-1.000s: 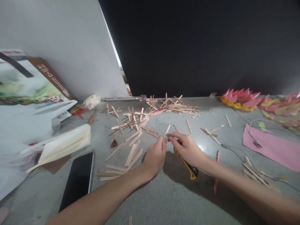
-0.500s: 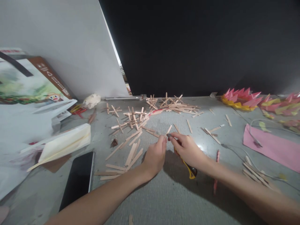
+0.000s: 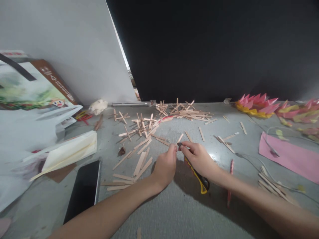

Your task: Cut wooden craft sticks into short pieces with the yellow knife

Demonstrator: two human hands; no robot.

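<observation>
In the middle of the head view, my left hand (image 3: 164, 166) is closed around a wooden craft stick (image 3: 180, 137), whose far end sticks out past the thumb. My right hand (image 3: 199, 157) grips a yellow-and-black utility knife (image 3: 202, 182). Its handle hangs out below the palm, and its dark front end meets the stick beside my left thumb. The two hands are close together, almost touching. My fingers hide most of the blade and the near part of the stick.
Loose craft sticks (image 3: 139, 162) and a heap of sticks (image 3: 191, 113) lie around the hands. A phone (image 3: 82, 189) and a paper bag (image 3: 27, 139) are at left. Rightward are a red-patterned pen (image 3: 230, 181), pink paper (image 3: 286, 157), a cable (image 3: 270, 146) and paper flowers (image 3: 258, 104).
My right hand and the knife have tilted slightly, so more of the yellow-and-black handle shows below the palm. My left hand keeps its hold on the craft stick.
</observation>
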